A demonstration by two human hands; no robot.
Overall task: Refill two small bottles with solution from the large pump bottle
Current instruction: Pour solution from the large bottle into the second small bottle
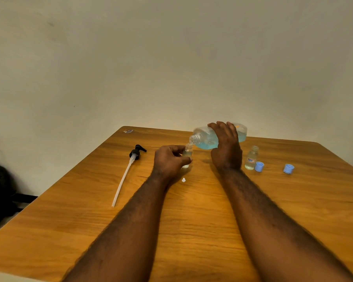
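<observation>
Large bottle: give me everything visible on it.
The large bottle is clear plastic, partly full of blue liquid, threaded neck open. It is tipped near horizontal above the table, neck pointing left and down over the mouth of a small bottle. The right hand grips its body from above; whether the neck touches the small bottle is unclear.

Single view from a wide-angle camera worn on the head. It looks forward and down across the bench [192,231] from above its near edge. Both forearms enter at the bottom edge, close to the lens, and run away from it. The left hand [169,161] and right hand [226,147] lie near frame centre. The wall [171,58] behind the bench fills the upper half.
</observation>
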